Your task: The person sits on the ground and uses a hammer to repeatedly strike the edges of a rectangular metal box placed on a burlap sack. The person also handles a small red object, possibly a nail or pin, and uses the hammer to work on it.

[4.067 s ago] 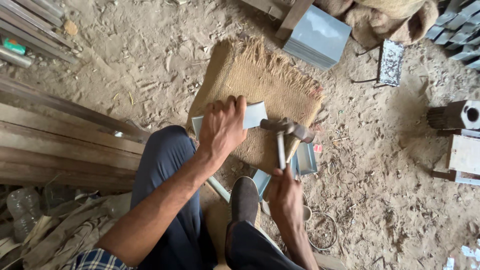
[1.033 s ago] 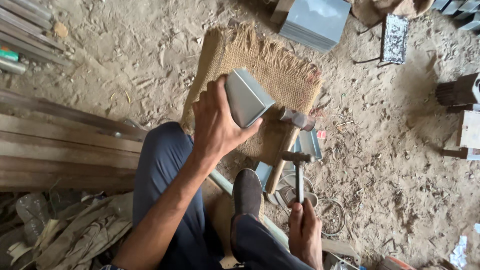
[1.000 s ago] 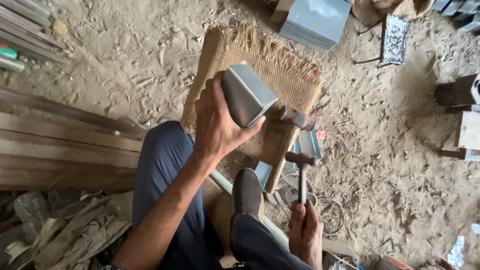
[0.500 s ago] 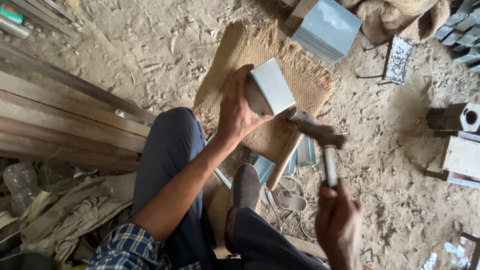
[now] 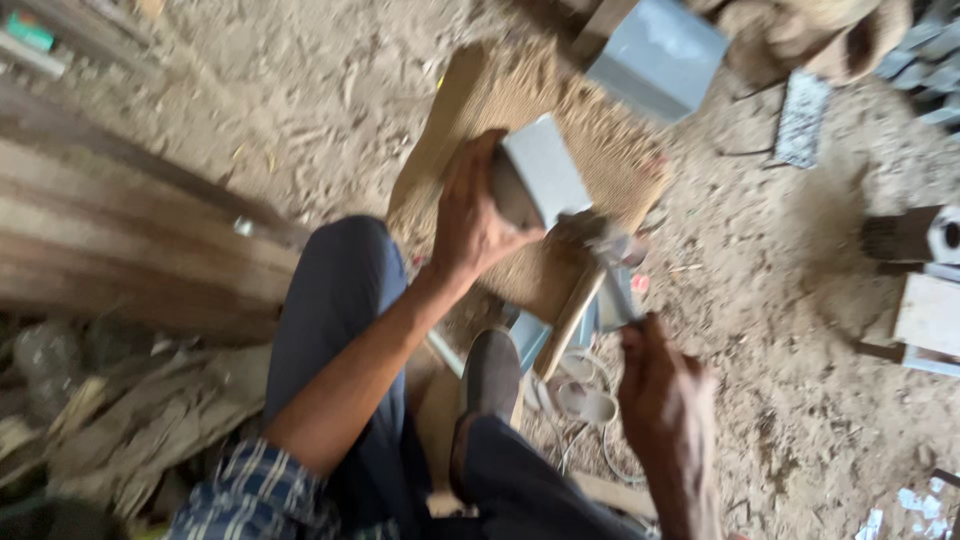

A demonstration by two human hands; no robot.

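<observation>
Sandy floor, burlap mat (image 5: 470, 100): your left hand (image 5: 470, 215) wraps fingers around the folded metal box (image 5: 545, 170) above it; your right hand (image 5: 660, 385) grips the hammer (image 5: 610, 250). A glancing blow could hit those fingers.

Whole frame smeared by motion blur. Hammer head (image 5: 600, 240) blurred to a grey streak, contact with the folded metal box (image 5: 545, 175) impossible to judge. Right hand (image 5: 660, 385) blurred, fingers around the handle not separable. Left hand (image 5: 470, 215) covering the box's near side. Second metal box (image 5: 655, 55) cut off by the top edge. Wooden block (image 5: 925, 300) cropped at right. Burlap mat (image 5: 480, 100) partly hidden beneath hand and box.
</observation>
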